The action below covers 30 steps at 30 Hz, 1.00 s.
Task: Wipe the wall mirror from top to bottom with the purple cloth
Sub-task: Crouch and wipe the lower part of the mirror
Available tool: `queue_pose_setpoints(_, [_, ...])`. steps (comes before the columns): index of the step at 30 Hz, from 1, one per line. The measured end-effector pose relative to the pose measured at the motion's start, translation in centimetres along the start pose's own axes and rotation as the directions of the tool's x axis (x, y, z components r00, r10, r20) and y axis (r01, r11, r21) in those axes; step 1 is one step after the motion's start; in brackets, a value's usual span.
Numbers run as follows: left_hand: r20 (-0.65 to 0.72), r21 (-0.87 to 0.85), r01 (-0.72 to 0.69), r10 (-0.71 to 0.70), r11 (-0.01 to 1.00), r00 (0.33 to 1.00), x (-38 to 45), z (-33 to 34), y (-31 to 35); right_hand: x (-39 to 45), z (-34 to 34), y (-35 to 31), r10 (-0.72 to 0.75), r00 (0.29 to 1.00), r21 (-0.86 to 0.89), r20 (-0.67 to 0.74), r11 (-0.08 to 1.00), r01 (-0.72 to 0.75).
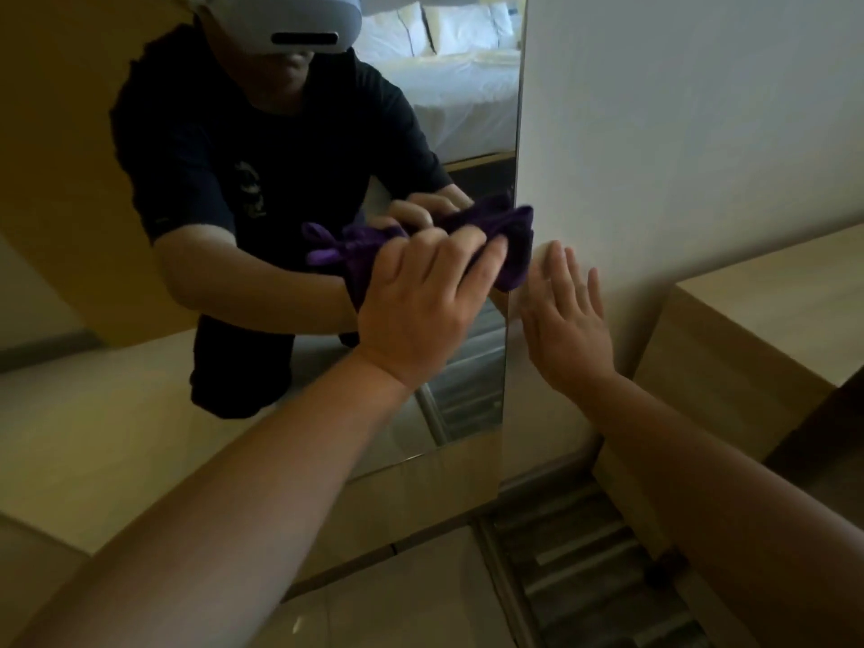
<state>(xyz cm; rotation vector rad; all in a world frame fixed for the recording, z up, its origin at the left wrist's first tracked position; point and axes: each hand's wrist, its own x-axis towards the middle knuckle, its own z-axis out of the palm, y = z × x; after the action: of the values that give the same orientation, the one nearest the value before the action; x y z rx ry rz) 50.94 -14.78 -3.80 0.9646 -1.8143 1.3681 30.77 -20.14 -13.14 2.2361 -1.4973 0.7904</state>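
Observation:
The wall mirror fills the left and centre of the head view, its right edge running down the middle. My left hand presses the bunched purple cloth against the glass close to that right edge, in the mirror's lower half. The cloth's reflection shows just behind it. My right hand lies flat with fingers spread on the white wall right beside the mirror's edge, holding nothing. The mirror shows a kneeling person in dark clothes with a headset.
A light wooden cabinet stands against the wall at the right. Below the mirror runs a wooden base panel, then tiled floor with a striped mat. A white bed is reflected at the top.

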Motion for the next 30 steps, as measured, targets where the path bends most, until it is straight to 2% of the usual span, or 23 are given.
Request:
queue_pose_setpoints(4, [0.113, -0.049, -0.084, 0.090, 0.995, 0.990, -5.1, 1.9, 3.7, 0.3, 1.6, 1.6, -0.071, 0.994, -0.054, -0.086, 0.996, 0.066])
queue_pose_setpoints(7, [0.229, -0.097, -0.200, 0.217, 0.975, 0.949, -10.4, 3.2, 7.1, 0.4, 2.4, 2.1, -0.103, 0.988, -0.053, -0.117, 0.994, 0.097])
queue_pose_setpoints(11, [0.241, -0.182, -0.195, 0.237, 0.964, 0.941, -13.3, 4.0, 8.9, 0.5, 2.7, 2.1, -0.109, 0.977, -0.029, -0.185, 0.994, 0.106])
queue_pose_setpoints(14, [0.265, -0.263, -0.215, 0.285, 0.940, 0.921, -16.3, 3.5, 9.4, 0.5, 2.3, 1.9, -0.100, 0.984, -0.002, -0.150, 0.995, 0.101])
queue_pose_setpoints(17, [0.401, -0.331, -0.240, 0.366, 0.913, 0.840, -20.9, 2.7, 9.8, 0.4, 1.9, 2.1, -0.100, 0.990, -0.018, -0.099, 0.995, 0.099])
queue_pose_setpoints(20, [0.574, -0.380, -0.162, 0.369, 0.911, 0.731, -22.3, 1.3, 9.9, 0.5, 1.9, 1.7, -0.073, 0.994, -0.022, -0.083, 0.997, 0.071])
queue_pose_setpoints(23, [0.624, -0.431, -0.039, 0.329, 0.901, 0.708, -20.6, -0.3, 8.9, 0.3, 1.4, 1.2, -0.052, 0.999, -0.009, -0.016, 0.999, 0.051])
queue_pose_setpoints(25, [0.676, -0.462, 0.059, 0.308, 0.885, 0.669, -19.1, -1.4, 7.8, 0.2, 0.5, 1.0, -0.047, 0.997, -0.027, 0.055, 0.998, 0.048])
queue_pose_setpoints(30, [0.817, -0.483, 0.374, 0.255, 0.792, 0.517, -16.4, -4.7, 4.1, -0.2, -3.0, 0.1, 0.003, 0.967, -0.049, 0.253, 0.999, 0.010])
